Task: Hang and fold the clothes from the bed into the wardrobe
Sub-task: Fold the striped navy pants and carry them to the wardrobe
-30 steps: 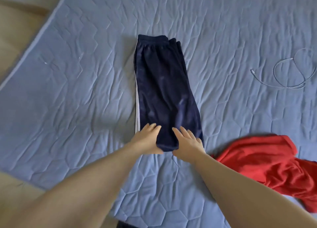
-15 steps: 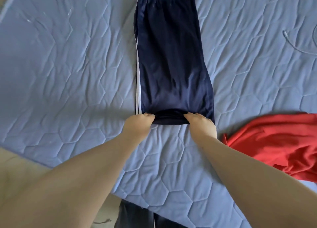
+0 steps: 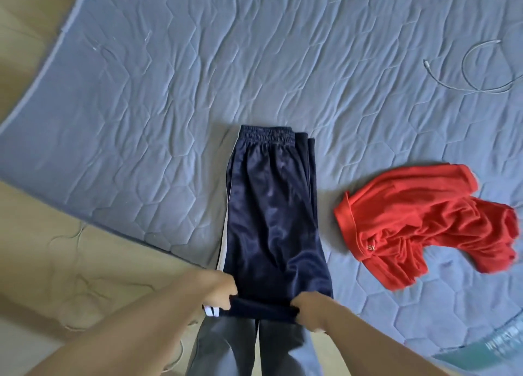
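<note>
- The left hand [image 3: 219, 289] has its fingers curled round the near left corner of the dark navy, shiny track trousers [image 3: 271, 220], gripping the folded edge.
- The right hand [image 3: 308, 309] clasps the near right corner of the same edge, fingers closed on the cloth; the edge runs in a straight band between the two hands.
- The trousers lie folded lengthwise on the bed, elastic waistband [image 3: 266, 133] at the far end; the near end reaches the bed's edge, where the hands hold it.
- A white side stripe [image 3: 223, 242] runs down the left edge of the trousers and shows again as white bands just beside the left hand.
- Below the held edge the person's own legs in grey trousers [image 3: 240, 344] are visible.
- The blue quilted bed cover [image 3: 198, 92] lies under the trousers — creased, with a stitched pattern.
- A crumpled red garment [image 3: 418, 220] lies on the cover to the right, apart from the trousers.
- A thin white cable [image 3: 481, 72] loops on the cover at far right.
- The beige floor [image 3: 70, 262] shows to the left of the bed.
</note>
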Demonstrator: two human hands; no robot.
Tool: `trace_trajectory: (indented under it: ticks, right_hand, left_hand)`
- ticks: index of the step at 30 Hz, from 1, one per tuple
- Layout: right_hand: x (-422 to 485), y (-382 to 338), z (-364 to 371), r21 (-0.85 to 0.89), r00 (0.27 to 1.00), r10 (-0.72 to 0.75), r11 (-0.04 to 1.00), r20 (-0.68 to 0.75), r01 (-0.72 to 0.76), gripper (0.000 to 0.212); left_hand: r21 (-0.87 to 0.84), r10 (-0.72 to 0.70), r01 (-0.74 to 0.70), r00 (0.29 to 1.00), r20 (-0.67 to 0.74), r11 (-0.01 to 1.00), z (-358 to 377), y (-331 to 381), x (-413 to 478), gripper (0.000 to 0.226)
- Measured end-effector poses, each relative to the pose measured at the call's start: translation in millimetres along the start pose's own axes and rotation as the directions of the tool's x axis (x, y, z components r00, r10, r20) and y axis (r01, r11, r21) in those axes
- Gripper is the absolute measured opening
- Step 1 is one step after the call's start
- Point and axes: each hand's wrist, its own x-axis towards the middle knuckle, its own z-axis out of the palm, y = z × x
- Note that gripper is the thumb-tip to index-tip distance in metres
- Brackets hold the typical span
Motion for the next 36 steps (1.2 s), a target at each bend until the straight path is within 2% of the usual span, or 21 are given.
trace_trajectory:
  ticks: [3,7,11,13,15,17,18,20,21,24,28,31,33,35,36]
  right_hand:
    - [-19.5,-6.8,-6.1,-0.019,0.999,-0.022,1.0,0.038,0.023,0.038]
    - [-39.1,-6.0,-54.5,-0.062,0.996,-0.014,0.998,-0.09,0.009,0.043]
    - [-54.4,5.8,-120.7,-0.065,0.951,0.016,0.997,-0.309,-0.037,0.048]
    - [-59.5,8.2,-151.5,-0.025,0.915,0.034,0.999,-0.403,-0.048,0.044]
    - [-66.3,6.0,-176.2,0.007,0.863,0.067,0.997,-0.501,-0.074,0.04]
    - [-70.1,4.3,-195.0,0.025,0.773,0.104,0.993,-0.626,-0.114,0.042]
    - [-70.0,4.1,-201.3,0.033,0.711,0.111,0.992,-0.694,-0.122,0.046]
    - [-65.8,2.6,-204.2,0.097,0.588,0.154,0.987,-0.794,-0.128,0.056]
    - [-61.9,1.6,-203.2,0.145,0.557,0.185,0.983,-0.809,-0.117,0.059]
    - [-47.2,0.9,-191.2,0.331,0.597,0.296,0.942,-0.746,-0.054,0.062]
    - [-10.9,8.8,-174.6,0.602,0.656,0.442,0.798,-0.612,0.024,0.074]
    - [21.3,14.9,-162.9,0.743,0.673,0.511,0.664,-0.534,0.085,0.085]
    - [42.8,18.6,-155.7,0.835,0.691,0.544,0.526,-0.476,0.161,0.091]
    - [65.9,20.4,-148.1,0.888,0.708,0.56,0.405,-0.43,0.219,0.093]
    - [72.0,20.3,-145.2,0.894,0.705,0.57,0.391,-0.421,0.217,0.094]
  left_hand:
    - [0.14,0.014,-0.021,0.999,0.051,0.99,-7.1,-1.4,-14.4,0.018]
    - [0.164,0.028,-0.029,1.0,0.007,0.986,-54.1,2.2,-48.3,0.013]
    - [0.21,0.059,-0.023,0.985,-0.163,0.977,-120.1,6.6,-77.4,0.016]
    - [0.243,0.067,-0.006,0.968,-0.242,0.97,-151.4,4.6,-88.0,0.02]
    - [0.2,0.067,0.0,0.942,-0.329,0.98,-177.3,4.5,-100.3,0.021]
    - [0.134,0.065,0.001,0.87,-0.489,0.991,-197.4,4.4,-111.9,0.016]
    - [0.129,0.065,0.018,0.786,-0.615,0.992,-205.5,3.2,-114.2,0.017]
    - [0.065,0.022,0.053,0.581,-0.814,0.996,-211.0,-2.8,-107.8,0.038]
    - [0.028,-0.006,0.056,0.533,-0.846,0.998,-208.6,-6.1,-101.0,0.051]
    - [-0.051,-0.076,0.063,0.536,-0.841,0.997,-190.4,-11.5,-73.6,0.081]
    - [-0.309,-0.215,-0.089,0.538,-0.815,0.947,-164.1,-20.3,-19.6,0.092]
    - [-0.501,-0.315,-0.21,0.562,-0.765,0.84,-147.6,-27.6,19.3,0.103]
    - [-0.616,-0.36,-0.335,0.578,-0.732,0.713,-138.6,-32.6,43.2,0.107]
    - [-0.66,-0.367,-0.467,0.573,-0.733,0.589,-131.5,-39.2,68.2,0.109]
    - [-0.659,-0.373,-0.5,0.558,-0.742,0.563,-129.3,-41.2,75.2,0.107]
